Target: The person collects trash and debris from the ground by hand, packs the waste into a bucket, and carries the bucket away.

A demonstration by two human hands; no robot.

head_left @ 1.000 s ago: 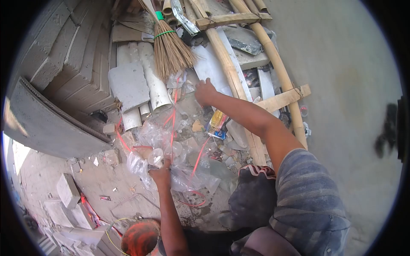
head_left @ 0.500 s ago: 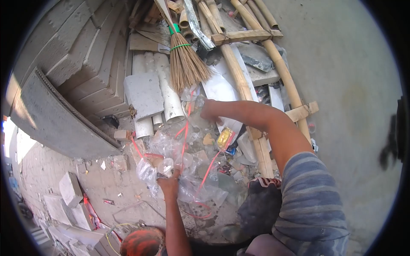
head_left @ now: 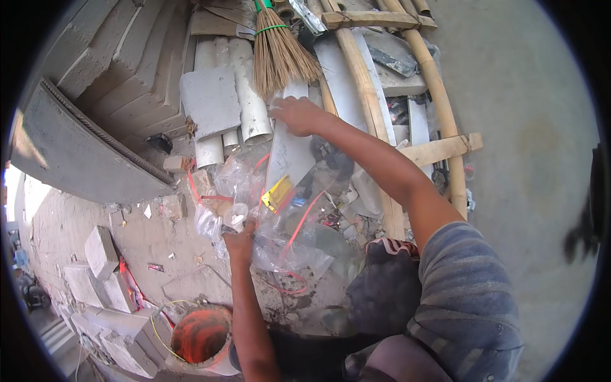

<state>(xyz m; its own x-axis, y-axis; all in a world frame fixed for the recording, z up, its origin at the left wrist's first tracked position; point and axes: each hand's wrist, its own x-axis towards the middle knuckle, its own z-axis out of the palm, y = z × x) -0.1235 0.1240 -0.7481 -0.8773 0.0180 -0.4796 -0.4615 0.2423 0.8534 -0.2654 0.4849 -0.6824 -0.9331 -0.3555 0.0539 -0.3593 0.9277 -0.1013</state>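
My left hand [head_left: 240, 243] is closed on the lower left part of a crumpled clear plastic sheet [head_left: 289, 251]. Red strings [head_left: 304, 219] run through and around the plastic. Just below the bristles of a stick broom [head_left: 280, 63], my right hand [head_left: 297, 116] is closed over a pale flat strip [head_left: 287, 156]; what its fingers grip is too small to make out. A yellow packet [head_left: 277, 193] lies at the strip's lower end, beside the plastic.
White pipes [head_left: 249, 95] and a grey slab [head_left: 210, 102] lie beyond the plastic. A bamboo ladder [head_left: 363, 83] stretches along the right. Stacked blocks [head_left: 137, 70] stand upper left. An orange-lined bucket [head_left: 202, 334] and loose blocks [head_left: 102, 253] sit lower left.
My right hand has moved up and left, towards the broom. The pale strip now lies further left, across the rubble. My left hand still holds the plastic. The view has shifted.
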